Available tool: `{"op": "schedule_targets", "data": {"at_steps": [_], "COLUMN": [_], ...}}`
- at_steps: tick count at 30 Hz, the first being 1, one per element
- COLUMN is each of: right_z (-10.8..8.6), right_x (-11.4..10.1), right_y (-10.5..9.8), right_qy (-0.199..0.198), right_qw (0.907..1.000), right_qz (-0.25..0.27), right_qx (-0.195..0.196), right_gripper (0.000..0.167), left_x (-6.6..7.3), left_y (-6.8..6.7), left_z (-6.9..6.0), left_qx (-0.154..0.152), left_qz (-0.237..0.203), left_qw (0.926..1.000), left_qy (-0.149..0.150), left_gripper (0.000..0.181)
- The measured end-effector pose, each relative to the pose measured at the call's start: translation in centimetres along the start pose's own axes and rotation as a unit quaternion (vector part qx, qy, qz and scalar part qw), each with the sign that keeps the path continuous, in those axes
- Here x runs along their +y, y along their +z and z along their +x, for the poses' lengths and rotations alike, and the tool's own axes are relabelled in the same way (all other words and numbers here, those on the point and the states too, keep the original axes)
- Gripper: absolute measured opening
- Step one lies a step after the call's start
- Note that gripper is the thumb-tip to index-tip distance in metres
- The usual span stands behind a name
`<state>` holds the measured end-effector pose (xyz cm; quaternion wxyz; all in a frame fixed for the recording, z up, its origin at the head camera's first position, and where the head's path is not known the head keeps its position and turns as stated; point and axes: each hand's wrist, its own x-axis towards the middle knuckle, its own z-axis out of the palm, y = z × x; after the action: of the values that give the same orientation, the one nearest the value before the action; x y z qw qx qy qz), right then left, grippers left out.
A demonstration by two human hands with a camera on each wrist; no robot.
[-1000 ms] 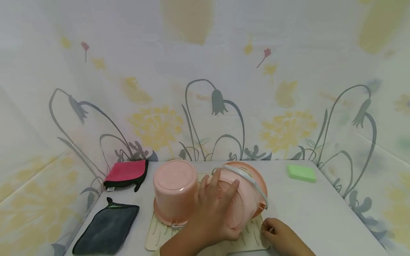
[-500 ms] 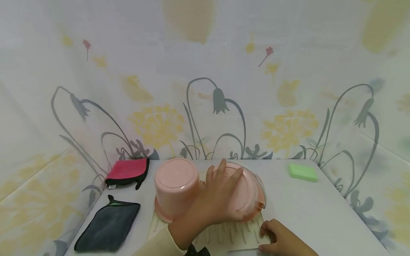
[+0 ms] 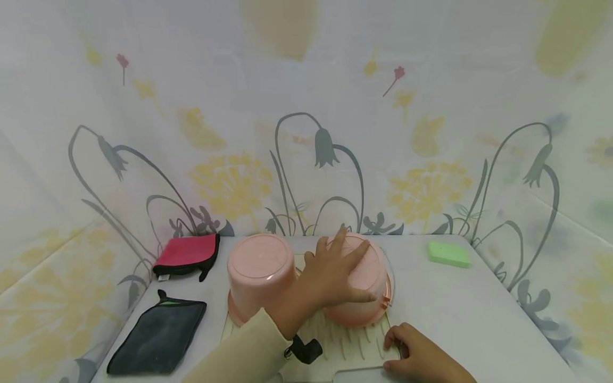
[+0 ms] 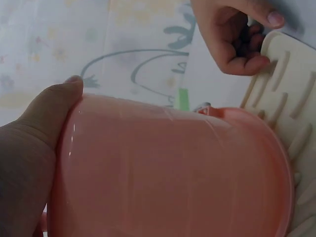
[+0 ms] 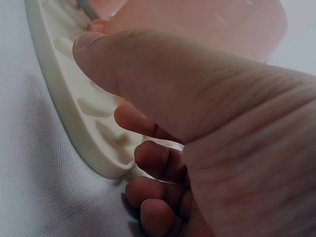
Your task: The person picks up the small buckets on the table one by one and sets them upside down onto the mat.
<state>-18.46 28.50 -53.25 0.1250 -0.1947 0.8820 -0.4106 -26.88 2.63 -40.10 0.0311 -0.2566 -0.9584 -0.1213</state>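
Two pink plastic buckets stand upside down on a cream ribbed draining tray [image 3: 356, 351]. My left hand [image 3: 325, 276] grips the right bucket [image 3: 372, 272] from above, fingers spread over its base. In the left wrist view, the thumb lies at the base edge of that bucket [image 4: 163, 168], whose rim meets the tray. Just left of it in the head view is the other bucket [image 3: 261, 260], partly behind my left forearm. My right hand [image 3: 419, 354] is beside the tray's near right corner, its fingers loosely curled; one fingertip seems to touch the tray edge [image 5: 113, 170].
A green sponge [image 3: 448, 254] lies at the back right of the white table [image 3: 445, 303]. On the left are a red pot holder [image 3: 187, 251] with black trim and a dark grey pot holder [image 3: 158, 338]. A flower-patterned curtain [image 3: 230, 106] hangs behind and around the table.
The right bucket has gone from tilted to standing upside down on the tray, with my left hand still on it. My right hand has shifted slightly toward the tray corner.
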Motion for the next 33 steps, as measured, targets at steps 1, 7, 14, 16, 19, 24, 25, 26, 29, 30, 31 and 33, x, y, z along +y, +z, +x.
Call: {"op": "schedule_targets", "data": {"at_steps": [1,7,14,16,19,24,25,26,29,30,31,33], "right_z": [0.0,-0.1,-0.1,-0.2,-0.2,-0.1,-0.1,-0.1,-0.1,-0.1,-0.1,-0.1], "right_x": [0.0,0.0,0.4,0.4,0.4,0.2,0.1,0.1,-0.1,-0.1,-0.2,-0.2], "right_y": [0.0,0.0,-0.2,-0.2,-0.1,-0.1,-0.1,-0.1,-0.1,-0.1,-0.1,-0.1], "right_qy": [-0.002,0.001,-0.005,-0.007,-0.013,-0.006,-0.004,-0.003,0.004,0.007,0.012,0.018], "right_qw": [1.0000,1.0000,1.0000,1.0000,0.9999,0.9999,1.0000,1.0000,1.0000,1.0000,0.9999,0.9998], "right_qz": [0.000,-0.003,-0.001,-0.001,-0.004,-0.007,-0.007,-0.006,-0.003,-0.002,-0.002,-0.003], "right_qx": [0.001,0.005,0.001,0.003,0.008,0.006,0.005,0.002,-0.004,-0.006,-0.007,-0.008], "right_gripper": [0.033,0.033,0.033,0.033,0.033,0.034,0.034,0.035,0.035,0.035,0.035,0.035], "left_x": [0.2,2.2,3.2,3.4,3.5,2.7,2.5,2.3,1.9,1.8,1.7,1.7], "left_y": [0.0,-0.3,-0.1,0.0,0.1,0.2,0.2,0.3,0.4,0.4,0.5,0.6], "left_z": [0.2,0.2,0.5,0.7,1.1,1.8,1.9,1.9,2.0,2.0,2.0,2.0], "left_qx": [0.001,0.012,0.012,0.011,0.009,-0.009,-0.016,-0.022,-0.032,-0.030,-0.028,-0.017], "left_qz": [0.008,0.044,0.042,0.041,0.032,0.000,-0.008,-0.016,-0.033,-0.038,-0.042,-0.053], "left_qw": [1.0000,0.9987,0.9950,0.9938,0.9921,0.9882,0.9874,0.9868,0.9853,0.9851,0.9849,0.9844], "left_qy": [0.000,-0.023,-0.089,-0.102,-0.121,-0.153,-0.157,-0.160,-0.165,-0.165,-0.166,-0.167], "left_gripper": [0.109,0.108,0.108,0.108,0.108,0.105,0.105,0.105,0.105,0.105,0.105,0.105]}}
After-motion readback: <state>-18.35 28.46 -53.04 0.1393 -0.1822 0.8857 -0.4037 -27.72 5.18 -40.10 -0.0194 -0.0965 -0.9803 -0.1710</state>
